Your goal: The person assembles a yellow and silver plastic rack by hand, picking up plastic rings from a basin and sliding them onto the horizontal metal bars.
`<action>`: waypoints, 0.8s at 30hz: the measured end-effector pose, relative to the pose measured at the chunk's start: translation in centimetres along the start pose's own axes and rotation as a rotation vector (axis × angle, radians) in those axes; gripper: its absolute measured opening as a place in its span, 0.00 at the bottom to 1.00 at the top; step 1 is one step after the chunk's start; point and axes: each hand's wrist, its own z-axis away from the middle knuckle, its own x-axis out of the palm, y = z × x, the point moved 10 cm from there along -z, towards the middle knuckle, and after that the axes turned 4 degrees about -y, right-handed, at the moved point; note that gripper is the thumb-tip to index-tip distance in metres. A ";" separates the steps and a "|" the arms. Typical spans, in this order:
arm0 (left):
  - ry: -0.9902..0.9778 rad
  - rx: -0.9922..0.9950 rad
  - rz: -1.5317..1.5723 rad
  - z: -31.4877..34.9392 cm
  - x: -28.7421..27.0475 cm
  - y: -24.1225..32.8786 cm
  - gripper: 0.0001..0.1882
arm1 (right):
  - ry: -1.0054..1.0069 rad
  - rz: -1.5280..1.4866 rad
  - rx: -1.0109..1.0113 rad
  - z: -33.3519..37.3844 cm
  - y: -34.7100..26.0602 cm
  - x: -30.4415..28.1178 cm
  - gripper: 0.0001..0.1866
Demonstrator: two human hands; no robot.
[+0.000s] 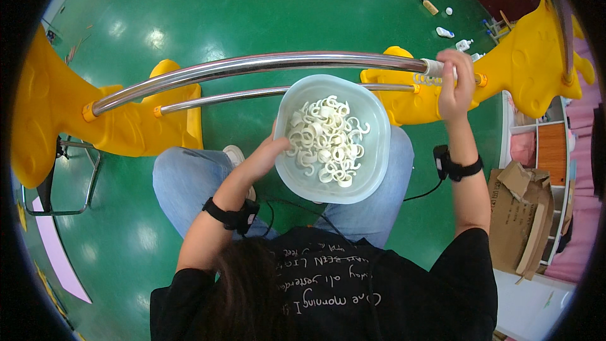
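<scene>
My left hand [265,155] holds a pale blue plastic bowl [374,167] by its left side, with the thumb over the rim. Inside lies a heap of small white open rings [325,142], many of them C-shaped. More white open rings [429,72] hang bunched near the right end of the upper metal bar [271,61]. My right hand [457,85] is curled over the bar at that bunch, its fingers closed. How many rings it grips is hidden by the hand. The bowl is over my right thigh, its far edge in front of the lower bar [233,96].
Yellow animal-shaped stands [38,107] carry the bars at either side. A flattened cardboard box [521,221] lies at the right by a shelf unit [550,151]. Several bottles [444,32] are scattered on the green floor [252,6] at far right. A cable [421,196] runs to my right wrist strap.
</scene>
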 end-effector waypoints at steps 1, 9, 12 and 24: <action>0.002 0.003 -0.004 0.0 0.0 0.1 0.40 | 0.031 -0.032 -0.020 0.7 -1.2 -0.3 0.02; -0.018 0.014 0.045 -0.7 -0.2 -0.1 0.40 | -0.817 -0.296 0.036 9.1 -6.9 10.8 0.09; -0.025 0.030 0.031 -0.8 -0.3 -0.2 0.40 | -0.934 -0.255 0.062 11.6 -7.1 13.1 0.11; -0.037 0.043 0.034 -0.9 -0.5 -0.3 0.41 | -0.983 0.175 0.081 13.3 -5.2 16.8 0.16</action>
